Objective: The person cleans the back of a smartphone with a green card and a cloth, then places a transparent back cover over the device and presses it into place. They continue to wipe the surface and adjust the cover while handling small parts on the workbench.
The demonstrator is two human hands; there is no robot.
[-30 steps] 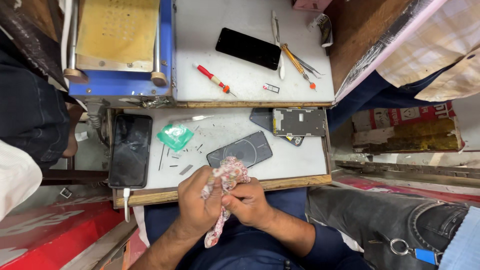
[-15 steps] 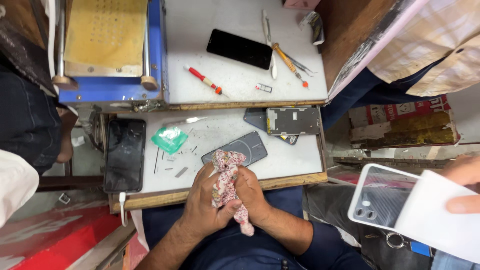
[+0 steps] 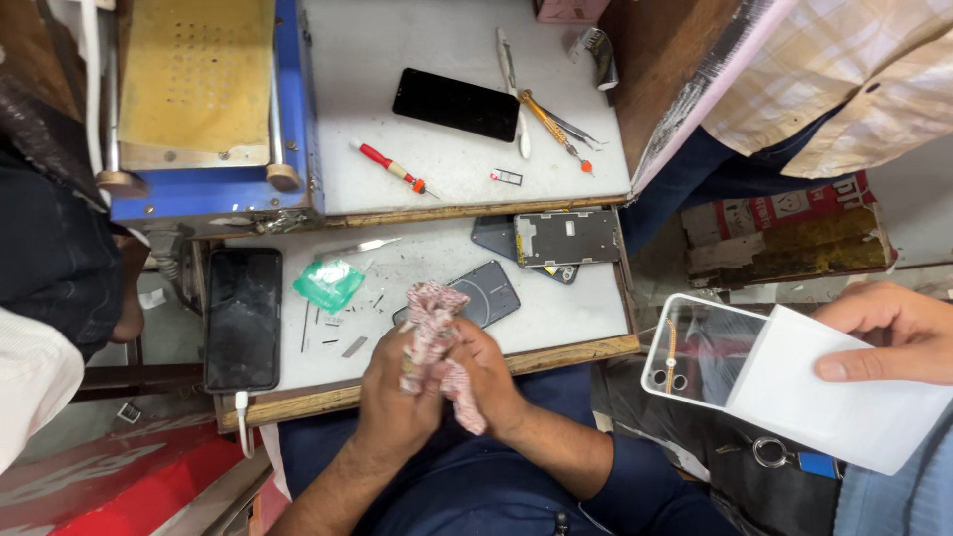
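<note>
Both my hands meet at the front edge of the lower work tray [image 3: 556,352], closed around a pink patterned cloth [image 3: 433,316]. My left hand [image 3: 390,395] grips the cloth from the left, and my right hand [image 3: 488,375] holds it from the right, with a loose end hanging below. Whatever may be inside the cloth is hidden. A dark grey phone back cover [image 3: 493,288] lies on the tray just behind the cloth.
On the tray lie a black phone on a white cable [image 3: 243,318], a green packet [image 3: 330,283] and a metal phone frame [image 3: 568,238]. The upper shelf holds another black phone [image 3: 455,104], a red screwdriver [image 3: 392,169], tweezers [image 3: 556,121] and a blue-and-yellow machine [image 3: 199,99]. Another person's hand [image 3: 884,333] holds a clear phone case [image 3: 695,347] at right.
Another person's hand has come in from the right with a clear case and white packet. My hands have kept working the cloth, now bunched higher between them.
</note>
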